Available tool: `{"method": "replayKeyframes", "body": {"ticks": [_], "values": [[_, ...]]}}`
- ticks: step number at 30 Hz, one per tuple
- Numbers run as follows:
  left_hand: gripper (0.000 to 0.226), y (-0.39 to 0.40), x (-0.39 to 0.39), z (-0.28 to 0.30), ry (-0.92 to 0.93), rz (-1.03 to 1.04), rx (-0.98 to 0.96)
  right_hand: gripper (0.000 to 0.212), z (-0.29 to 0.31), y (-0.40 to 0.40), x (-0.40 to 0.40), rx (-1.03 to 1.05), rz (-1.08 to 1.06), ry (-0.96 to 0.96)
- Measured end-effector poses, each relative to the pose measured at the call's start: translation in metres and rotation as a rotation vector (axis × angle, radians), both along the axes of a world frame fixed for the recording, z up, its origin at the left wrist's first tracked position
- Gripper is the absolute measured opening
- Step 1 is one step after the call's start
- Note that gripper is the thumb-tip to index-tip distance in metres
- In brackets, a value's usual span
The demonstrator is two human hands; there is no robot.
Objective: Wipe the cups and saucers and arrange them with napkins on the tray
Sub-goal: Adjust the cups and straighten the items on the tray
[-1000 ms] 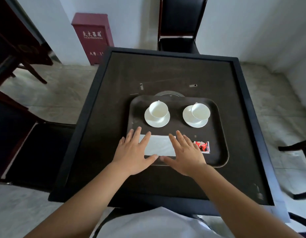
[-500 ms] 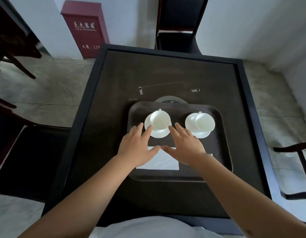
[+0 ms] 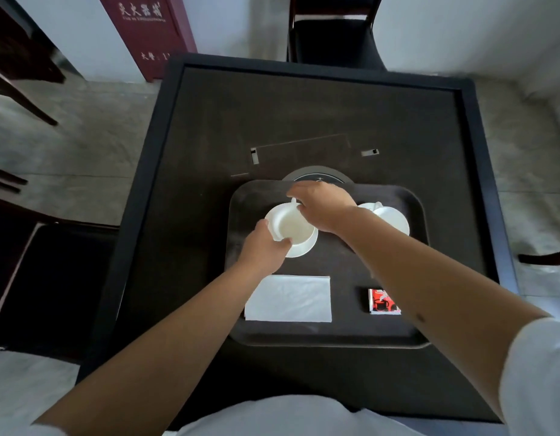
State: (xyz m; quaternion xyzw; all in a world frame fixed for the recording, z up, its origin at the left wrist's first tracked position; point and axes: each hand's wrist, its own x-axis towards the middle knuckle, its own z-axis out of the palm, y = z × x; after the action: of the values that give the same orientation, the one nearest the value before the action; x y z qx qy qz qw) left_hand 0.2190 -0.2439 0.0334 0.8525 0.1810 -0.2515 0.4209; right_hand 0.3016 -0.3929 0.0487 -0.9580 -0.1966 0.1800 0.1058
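Note:
A dark tray [image 3: 410,335] lies on the black table. On its left half a white cup [image 3: 289,223] is tilted toward me above its white saucer [image 3: 303,248]. My left hand [image 3: 264,250] grips the cup's near rim. My right hand [image 3: 322,206] holds its far side by the handle. A second white cup and saucer [image 3: 390,217] stands at the tray's right, partly hidden behind my right forearm. A folded white napkin [image 3: 289,298] lies flat at the tray's front left. A small red packet [image 3: 382,302] lies at the front right.
The black table [image 3: 303,114] has a round inset [image 3: 316,177] just behind the tray. A black chair [image 3: 335,33] stands at the far side, another dark seat [image 3: 52,278] at my left. A red cabinet [image 3: 149,29] stands against the wall.
Both hands left the napkin and moved forward to the left cup. They now grip it and it is tilted over its saucer. The camera came closer.

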Motion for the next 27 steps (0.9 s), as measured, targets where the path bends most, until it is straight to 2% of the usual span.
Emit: {"method": "replayKeyframes", "body": {"ticks": [2,5,8,10,15,19,23,25,27], "values": [[0.057,-0.006,0.002,-0.003,0.123,0.139,-0.15,0.038,-0.003,0.003,0.01,-0.061,0.063,0.049],[0.033,-0.009,0.003,-0.006,0.196,0.226,-0.299,0.037,-0.011,0.005,0.015,-0.095,0.102,0.06],[0.037,-0.008,0.002,-0.008,0.249,0.332,-0.479,0.038,-0.015,0.003,0.014,-0.04,0.047,0.043],[0.041,-0.008,0.001,-0.008,0.251,0.417,-0.531,0.034,-0.016,0.002,0.012,-0.023,-0.004,0.057],[0.044,-0.002,-0.006,-0.011,0.184,0.531,-0.52,0.022,-0.02,-0.009,-0.002,-0.004,-0.173,0.079],[0.027,0.003,-0.008,-0.012,0.1,0.593,-0.516,0.02,-0.025,-0.018,-0.014,0.06,-0.309,0.106],[0.039,0.007,-0.003,-0.014,0.044,0.463,-0.477,0.019,-0.03,-0.023,-0.024,0.121,-0.418,0.201],[0.044,0.007,0.002,-0.013,0.025,0.393,-0.443,0.038,-0.029,-0.023,-0.031,0.147,-0.427,0.232],[0.047,0.008,0.008,-0.011,0.018,0.358,-0.419,0.038,-0.026,-0.022,-0.036,0.15,-0.419,0.242]]}}
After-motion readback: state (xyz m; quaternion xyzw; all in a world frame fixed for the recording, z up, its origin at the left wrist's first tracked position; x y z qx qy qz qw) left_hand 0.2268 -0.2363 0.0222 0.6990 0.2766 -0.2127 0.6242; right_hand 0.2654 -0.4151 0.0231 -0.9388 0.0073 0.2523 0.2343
